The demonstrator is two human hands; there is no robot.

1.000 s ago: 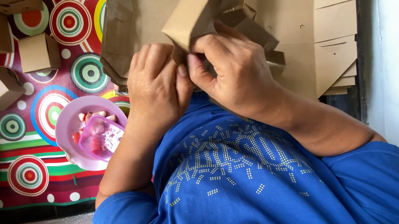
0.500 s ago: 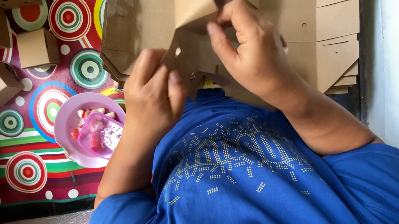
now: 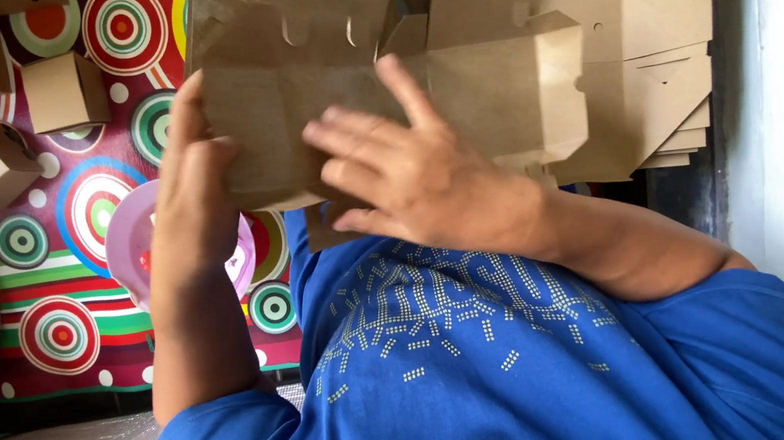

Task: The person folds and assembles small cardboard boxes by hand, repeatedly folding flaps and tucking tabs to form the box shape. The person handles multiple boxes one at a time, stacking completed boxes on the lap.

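Carton (image 3: 395, 88): flat brown blank, being pressed open.
Left hand (image 3: 191, 191): grasping carton's 9 o'clock edge.
Right hand (image 3: 407, 183): fingers spread, released, pressing carton's middle.

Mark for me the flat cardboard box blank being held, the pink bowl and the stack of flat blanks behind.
cardboard box blank (image 3: 487, 97), head view, on its right-hand panel.
pink bowl (image 3: 128, 247), head view, on its left rim beside the wrist.
stack of flat blanks (image 3: 664, 98), head view, on the front sheet.

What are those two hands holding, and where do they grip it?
A flat brown cardboard box blank. The left hand grips its left edge; the right hand presses spread fingers against its middle.
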